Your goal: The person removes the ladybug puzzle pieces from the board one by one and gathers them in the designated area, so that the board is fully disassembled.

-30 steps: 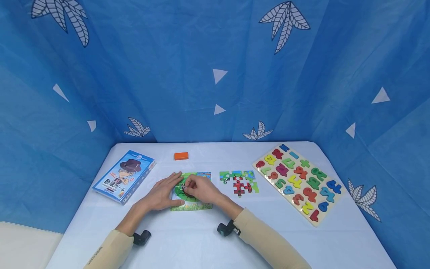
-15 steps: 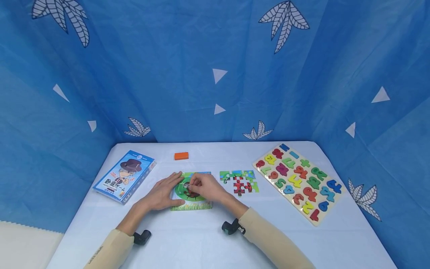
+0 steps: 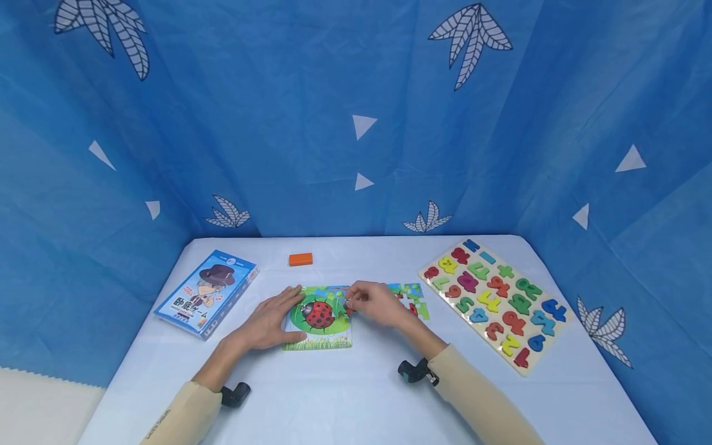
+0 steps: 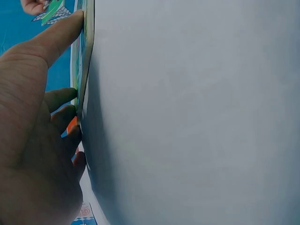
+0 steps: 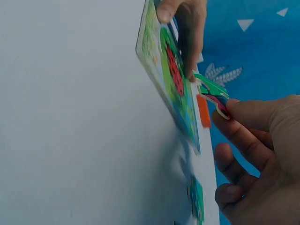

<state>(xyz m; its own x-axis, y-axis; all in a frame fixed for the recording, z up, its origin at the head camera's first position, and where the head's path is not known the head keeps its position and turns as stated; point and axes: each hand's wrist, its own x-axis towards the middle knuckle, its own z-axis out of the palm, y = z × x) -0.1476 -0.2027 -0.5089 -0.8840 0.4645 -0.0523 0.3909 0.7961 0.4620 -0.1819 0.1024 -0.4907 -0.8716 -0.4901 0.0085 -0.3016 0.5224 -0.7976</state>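
Note:
A ladybug puzzle board lies flat on the table, the red ladybug showing on its green ground. My left hand rests on the board's left side, fingers extended and thumb near the lower edge. In the left wrist view its fingertips touch the board's edge. Over the board's right side, my right hand pinches a puzzle piece between thumb and forefinger. That piece is green with a red and dark part, and it stands tilted above the board. Several joined puzzle pieces lie to the right, partly hidden behind my right hand.
An orange block lies behind the board. A blue game box is at the left of the table. At the right, a wooden number board holds colourful figures. Blue curtains surround the table.
My right hand has moved right, from over the ladybug's head to the board's right edge, with a piece pinched in its fingers. The ladybug is now uncovered. My left hand has stayed put.

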